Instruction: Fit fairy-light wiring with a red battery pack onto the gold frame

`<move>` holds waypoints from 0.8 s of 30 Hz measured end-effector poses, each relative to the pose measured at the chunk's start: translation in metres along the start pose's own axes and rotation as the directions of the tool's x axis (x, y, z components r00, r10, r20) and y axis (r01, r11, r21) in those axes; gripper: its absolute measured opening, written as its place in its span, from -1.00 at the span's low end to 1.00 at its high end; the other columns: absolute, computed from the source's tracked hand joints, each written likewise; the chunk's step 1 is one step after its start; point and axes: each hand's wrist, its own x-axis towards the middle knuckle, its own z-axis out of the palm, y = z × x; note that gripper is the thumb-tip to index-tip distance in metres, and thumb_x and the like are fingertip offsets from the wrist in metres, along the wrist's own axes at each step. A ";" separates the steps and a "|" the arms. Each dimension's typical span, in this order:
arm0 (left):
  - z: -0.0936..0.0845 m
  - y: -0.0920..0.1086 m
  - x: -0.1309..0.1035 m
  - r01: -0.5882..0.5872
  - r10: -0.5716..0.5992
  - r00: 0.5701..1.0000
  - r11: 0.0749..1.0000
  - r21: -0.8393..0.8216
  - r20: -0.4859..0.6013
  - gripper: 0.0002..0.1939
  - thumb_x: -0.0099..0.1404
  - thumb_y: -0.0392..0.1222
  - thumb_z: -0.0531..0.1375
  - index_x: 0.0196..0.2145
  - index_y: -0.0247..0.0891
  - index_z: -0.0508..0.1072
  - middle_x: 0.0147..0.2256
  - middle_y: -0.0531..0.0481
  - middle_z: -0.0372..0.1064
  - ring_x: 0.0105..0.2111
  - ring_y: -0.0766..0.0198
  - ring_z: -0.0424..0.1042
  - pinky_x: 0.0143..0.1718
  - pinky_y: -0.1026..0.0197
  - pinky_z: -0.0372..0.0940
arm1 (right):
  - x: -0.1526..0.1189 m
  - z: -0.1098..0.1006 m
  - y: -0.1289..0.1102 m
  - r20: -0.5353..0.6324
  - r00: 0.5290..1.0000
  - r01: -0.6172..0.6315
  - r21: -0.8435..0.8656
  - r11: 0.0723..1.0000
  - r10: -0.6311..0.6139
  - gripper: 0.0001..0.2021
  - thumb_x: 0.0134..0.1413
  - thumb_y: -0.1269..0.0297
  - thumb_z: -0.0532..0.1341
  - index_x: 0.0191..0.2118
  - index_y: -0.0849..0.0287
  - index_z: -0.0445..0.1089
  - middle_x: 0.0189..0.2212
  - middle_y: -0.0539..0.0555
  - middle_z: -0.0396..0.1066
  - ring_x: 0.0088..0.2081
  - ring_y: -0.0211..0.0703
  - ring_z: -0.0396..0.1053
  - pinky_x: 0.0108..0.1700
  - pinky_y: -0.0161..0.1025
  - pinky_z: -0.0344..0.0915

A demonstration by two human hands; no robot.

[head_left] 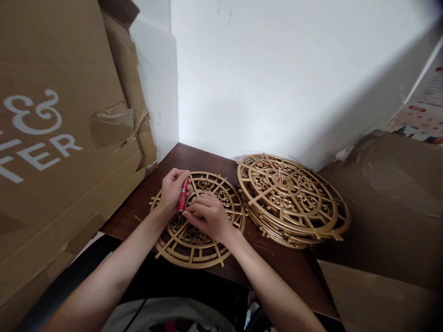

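A round gold openwork disc [197, 259] lies flat on the dark wooden table before me. My left hand [173, 186] is closed around a slim red tube [182, 196] with a silver band, held tilted over the disc's upper left part. My right hand [207, 214] rests over the middle of the disc, fingers curled together with the fingertips near the tube's lower end. Whatever those fingers pinch is hidden. A thin yellow wire [239, 215] shows at the disc's right side.
Several similar gold discs [290, 198] are stacked on the table [270, 258] to the right. A large cardboard box [69, 60] stands at the left, and more cardboard [391, 193] at the right. A white panel [263, 78] rises behind the table.
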 end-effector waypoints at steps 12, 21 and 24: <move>-0.001 0.007 -0.011 0.072 -0.036 0.886 0.996 -0.059 0.462 -0.71 0.15 -0.05 0.32 -0.32 -0.30 0.37 -0.51 0.09 0.37 -0.69 0.50 0.22 -0.76 0.46 0.12 | 0.004 -0.034 0.017 -0.205 0.915 -0.328 0.128 0.936 0.348 -0.82 0.19 0.23 0.20 -0.32 0.11 0.55 -0.18 0.10 0.44 -0.23 -0.14 0.29 -0.18 -0.18 0.22; -0.001 0.003 -0.006 0.048 -0.024 0.899 0.998 -0.045 0.437 -0.74 0.19 -0.06 0.29 -0.27 -0.31 0.43 -0.43 0.00 0.41 -0.68 0.54 0.14 -0.77 0.50 -0.02 | 0.007 -0.034 0.014 0.029 0.818 -0.487 0.567 0.664 0.574 -0.64 0.17 0.03 0.16 -0.35 0.23 0.52 -0.64 -0.04 0.36 -0.62 -0.35 0.16 -0.54 -0.36 0.07; -0.002 0.001 -0.006 0.070 -0.072 0.895 0.997 0.020 0.440 -0.70 0.18 -0.05 0.28 -0.20 -0.30 0.47 -0.43 -0.02 0.39 -0.65 0.52 0.12 -0.75 0.50 -0.05 | 0.009 -0.039 0.011 0.016 0.807 -0.442 0.679 0.586 0.590 -0.64 0.14 -0.01 0.17 -0.35 0.20 0.51 -0.64 -0.05 0.35 -0.64 -0.36 0.16 -0.56 -0.37 0.10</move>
